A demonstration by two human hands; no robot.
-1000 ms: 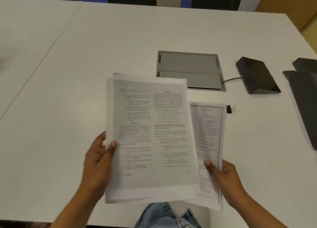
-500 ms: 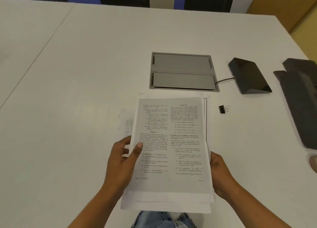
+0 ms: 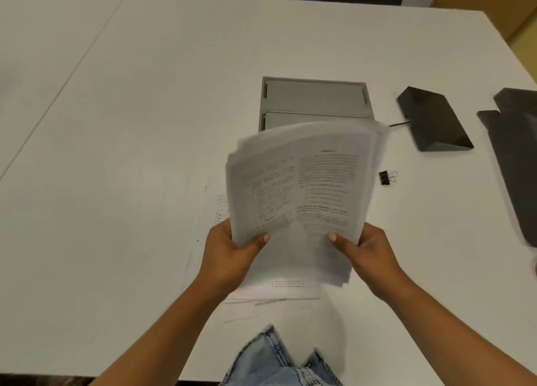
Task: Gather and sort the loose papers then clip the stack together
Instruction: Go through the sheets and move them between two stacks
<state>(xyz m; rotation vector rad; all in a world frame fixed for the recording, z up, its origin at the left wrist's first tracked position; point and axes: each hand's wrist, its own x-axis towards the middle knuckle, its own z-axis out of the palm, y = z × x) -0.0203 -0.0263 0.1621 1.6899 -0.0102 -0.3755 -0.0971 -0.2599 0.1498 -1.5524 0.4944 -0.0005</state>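
Note:
A stack of printed papers (image 3: 305, 188) is held up off the white table (image 3: 145, 124), tilted and motion-blurred. My left hand (image 3: 232, 252) grips its lower left edge, thumb on the front. On the lower right edge sits my right hand (image 3: 366, 249), thumb also on top. One more printed sheet (image 3: 279, 291) lies flat on the table under the stack, mostly hidden by it. A small black binder clip (image 3: 386, 178) rests on the table just right of the stack, apart from it.
A grey cable hatch (image 3: 315, 98) is set into the table behind the papers. A black wedge-shaped device (image 3: 433, 120) with a cable lies right of it, and another dark object (image 3: 517, 159) at the right edge. The table's near edge crosses over my jeans (image 3: 276, 362).
The two bunches of papers came together into one stack. Both hands then lifted it off the table and tilted it, leaving one sheet lying underneath.

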